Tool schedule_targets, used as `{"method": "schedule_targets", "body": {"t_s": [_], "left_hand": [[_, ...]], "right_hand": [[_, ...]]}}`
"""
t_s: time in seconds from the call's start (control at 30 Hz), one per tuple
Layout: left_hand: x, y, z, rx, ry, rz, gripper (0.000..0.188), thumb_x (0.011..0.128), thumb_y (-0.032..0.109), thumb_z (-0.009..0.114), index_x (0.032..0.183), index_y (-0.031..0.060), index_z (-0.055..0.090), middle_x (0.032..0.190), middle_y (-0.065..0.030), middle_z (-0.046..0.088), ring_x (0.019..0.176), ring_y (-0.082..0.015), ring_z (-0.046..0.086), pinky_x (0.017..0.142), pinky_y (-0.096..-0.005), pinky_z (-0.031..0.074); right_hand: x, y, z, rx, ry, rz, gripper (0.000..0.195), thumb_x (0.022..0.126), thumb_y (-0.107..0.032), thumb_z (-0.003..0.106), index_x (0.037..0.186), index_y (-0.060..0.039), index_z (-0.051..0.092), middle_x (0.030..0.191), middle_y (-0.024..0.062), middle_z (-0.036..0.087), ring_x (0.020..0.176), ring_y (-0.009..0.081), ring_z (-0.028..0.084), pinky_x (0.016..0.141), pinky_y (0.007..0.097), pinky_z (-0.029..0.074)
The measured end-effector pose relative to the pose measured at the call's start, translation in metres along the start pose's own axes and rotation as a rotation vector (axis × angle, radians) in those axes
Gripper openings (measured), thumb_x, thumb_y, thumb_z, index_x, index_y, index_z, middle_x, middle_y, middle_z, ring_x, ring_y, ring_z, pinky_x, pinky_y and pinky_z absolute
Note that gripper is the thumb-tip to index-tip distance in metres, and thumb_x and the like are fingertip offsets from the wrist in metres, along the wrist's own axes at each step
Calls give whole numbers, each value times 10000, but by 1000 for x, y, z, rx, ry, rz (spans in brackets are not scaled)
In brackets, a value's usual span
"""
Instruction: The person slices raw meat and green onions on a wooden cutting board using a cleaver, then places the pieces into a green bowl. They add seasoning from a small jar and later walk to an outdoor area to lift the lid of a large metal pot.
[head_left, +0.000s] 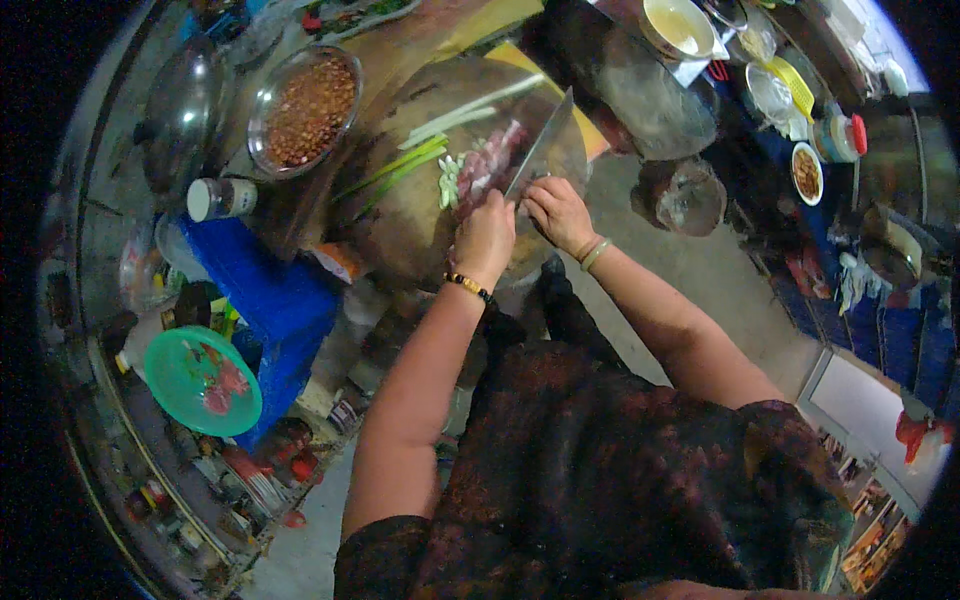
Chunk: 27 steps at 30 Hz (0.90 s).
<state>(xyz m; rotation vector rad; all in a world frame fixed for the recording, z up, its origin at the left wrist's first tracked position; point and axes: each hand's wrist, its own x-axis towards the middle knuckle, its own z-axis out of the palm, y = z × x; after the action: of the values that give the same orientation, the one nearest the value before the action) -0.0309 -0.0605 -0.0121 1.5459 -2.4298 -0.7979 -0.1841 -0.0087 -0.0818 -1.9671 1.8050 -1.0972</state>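
Note:
On a round wooden chopping board (412, 176) lies a pile of sliced raw meat (480, 169). My left hand (484, 234), with a beaded bracelet at its wrist, is closed at the near end of a long knife (541, 142). The blade points away from me and to the right, along the meat's right side. Close to the blade, my right hand (561, 214) has bent fingers low over the board; what they touch is hidden. Chopped white pieces (448, 180) lie left of the meat. Beyond them are white stalks (457, 120) and green scallion lengths (405, 165).
A metal bowl of peanuts (306, 112) and a lidded jar (221, 199) stand to the left. Lower down, a green plastic basin (202, 381) holds meat. A bowl of pale liquid (679, 28) and a small dish of brown food (807, 174) are at right.

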Motion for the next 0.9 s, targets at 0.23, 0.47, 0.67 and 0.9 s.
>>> {"method": "schedule_targets", "body": {"t_s": [0.23, 0.47, 0.67, 0.9], "left_hand": [[-63, -39, -14, -16, 34, -82, 206, 935, 236, 501, 905, 32, 491, 732, -227, 622, 699, -437, 607, 594, -516, 485], [-80, -6, -39, 37, -98, -101, 199, 935, 217, 502, 872, 29, 480, 715, -230, 613, 681, -432, 604, 583, -505, 488], [-16, 15, 4, -26, -23, -54, 196, 931, 212, 505, 901, 18, 506, 722, -243, 621, 698, -433, 615, 597, -515, 489], [-42, -17, -11, -87, 1, -65, 233, 928, 250, 520, 904, 19, 507, 723, -241, 621, 694, -428, 614, 586, -504, 490]], "right_hand": [[-5, 4, -11, 1, 95, -58, 185, 839, -131, 618, 1007, -55, 595, 1050, 112, 571, 1021, 315, 534, 873, 393, 460], [-3, 4, -4, 2, 105, -68, 192, 790, -89, 636, 977, -60, 604, 1002, 102, 571, 960, 316, 557, 843, 391, 477], [-9, 6, -3, 4, 55, -53, 206, 783, -100, 648, 979, -58, 605, 1016, 105, 577, 969, 314, 554, 845, 380, 476], [-6, 0, -16, 59, 66, -4, 197, 834, -109, 622, 1020, -49, 596, 1074, 128, 567, 997, 323, 544, 858, 384, 471]]}}
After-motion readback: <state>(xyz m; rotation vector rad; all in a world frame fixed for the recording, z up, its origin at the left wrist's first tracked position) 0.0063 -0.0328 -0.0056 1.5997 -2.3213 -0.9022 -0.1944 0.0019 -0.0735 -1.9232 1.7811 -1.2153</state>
